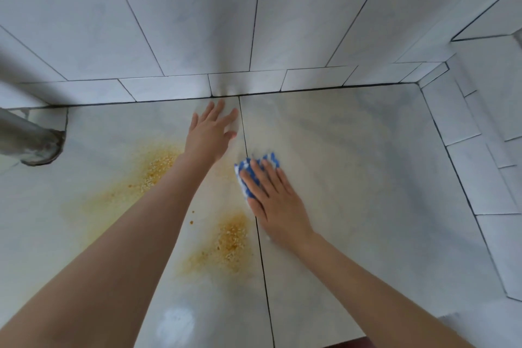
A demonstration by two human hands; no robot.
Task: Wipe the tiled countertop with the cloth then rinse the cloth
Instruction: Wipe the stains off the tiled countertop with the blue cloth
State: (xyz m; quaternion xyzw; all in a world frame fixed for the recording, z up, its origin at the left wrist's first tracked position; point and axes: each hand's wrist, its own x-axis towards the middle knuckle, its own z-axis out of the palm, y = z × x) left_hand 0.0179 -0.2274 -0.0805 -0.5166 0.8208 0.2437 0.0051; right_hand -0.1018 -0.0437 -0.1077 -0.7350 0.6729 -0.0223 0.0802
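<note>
A blue-and-white checked cloth (pixel 245 178) lies flat on the pale tiled countertop (pixel 353 178), just right of the dark grout line. My right hand (pixel 274 195) presses down on it with straight, spread fingers, and most of the cloth is hidden under the palm. My left hand (pixel 210 133) rests flat on the counter farther back, fingers spread, close to the wall. Two yellow-orange crumbly stains mark the counter: one (pixel 158 169) under my left forearm, another (pixel 230 237) just left of my right wrist.
A grey metal pipe (pixel 31 138) rises from the counter at the far left. White tiled walls (pixel 197 22) close the counter at the back and on the right (pixel 480 150). The counter's front edge runs along the bottom right.
</note>
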